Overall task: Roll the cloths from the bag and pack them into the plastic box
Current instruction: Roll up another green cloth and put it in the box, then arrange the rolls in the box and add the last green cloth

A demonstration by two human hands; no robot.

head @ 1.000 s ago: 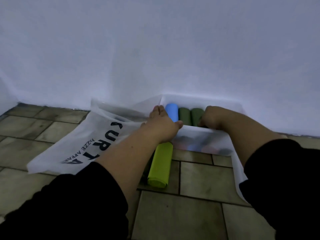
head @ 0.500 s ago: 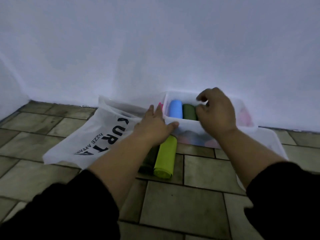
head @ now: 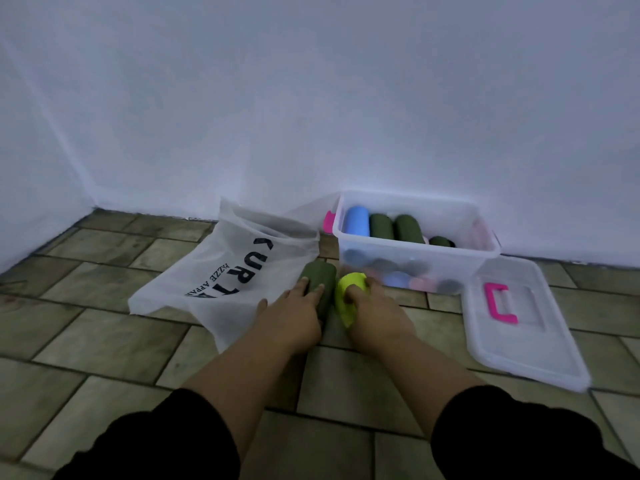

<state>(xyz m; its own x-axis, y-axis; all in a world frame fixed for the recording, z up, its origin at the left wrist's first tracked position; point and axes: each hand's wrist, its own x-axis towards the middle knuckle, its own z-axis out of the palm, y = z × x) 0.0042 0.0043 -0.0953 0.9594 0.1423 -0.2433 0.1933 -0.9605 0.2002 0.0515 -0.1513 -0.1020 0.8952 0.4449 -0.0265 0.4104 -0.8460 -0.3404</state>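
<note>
Clear plastic box [head: 415, 259] centre right holds blue and green rolls [head: 381, 226]. Just below it, right hand [head: 375, 311] curls round lime roll [head: 348, 289]; left hand [head: 294, 315] lies straight-fingered on dark green roll [head: 321, 274] beside it; white bag [head: 214, 271] left of centre.

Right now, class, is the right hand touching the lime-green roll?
Touching. The head view shows the right hand gripping the lime-green roll.

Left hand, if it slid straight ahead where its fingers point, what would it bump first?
The left hand rests on the dark green rolled cloth; past that, it would probably meet the near-left corner of the plastic box, though depth is unclear.
</note>
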